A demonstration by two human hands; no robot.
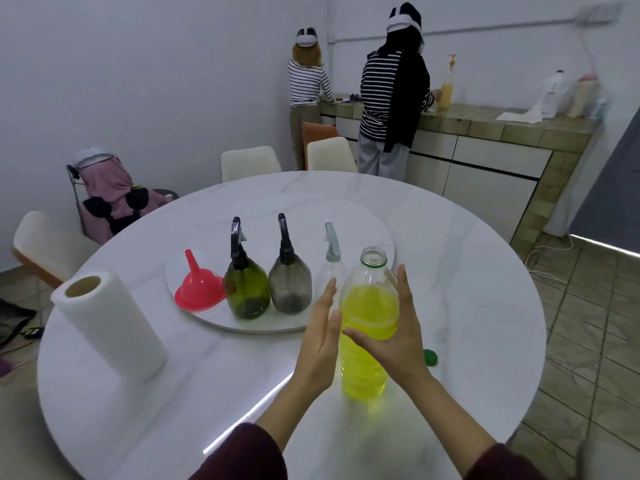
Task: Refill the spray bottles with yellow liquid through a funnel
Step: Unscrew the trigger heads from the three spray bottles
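Fingers straight, the left hand (320, 336) and right hand (398, 327) flank the uncapped bottle of yellow liquid (369, 327), gripping nothing. Beyond, three spray bottles (246, 289) stand capped beside the red funnel (199, 287), far left. Pouring hasn't begun; next, unscrew a sprayer and seat the funnel.

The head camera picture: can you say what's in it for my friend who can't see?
Two open hands, left hand and right hand, flank an uncapped bottle of yellow liquid on a round white table. Behind it stand a red funnel and three spray bottles: green, grey, clear.
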